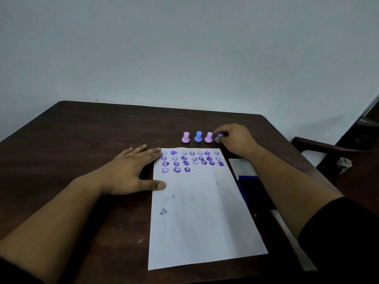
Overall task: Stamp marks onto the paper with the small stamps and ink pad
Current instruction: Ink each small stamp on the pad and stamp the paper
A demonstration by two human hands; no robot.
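A white sheet of paper [201, 218] lies on the dark wooden table [82, 140], with several rows of purple smiley marks across its top. Beyond its far edge stand a pink stamp [185, 137], a blue stamp [198, 136] and another pink stamp [208, 137] in a row. My right hand [235, 140] grips a tilted blue stamp [219, 137] at the right end of that row. My left hand [131, 169] rests flat, fingers spread, on the paper's left edge. The open ink pad [249, 181] lies right of the paper, partly under my right forearm.
A dark wooden chair [328, 152] stands off the table's right side with something crumpled on its seat. A pale wall rises right behind the table's far edge. A white strip [291, 238] lies along the table near my right elbow.
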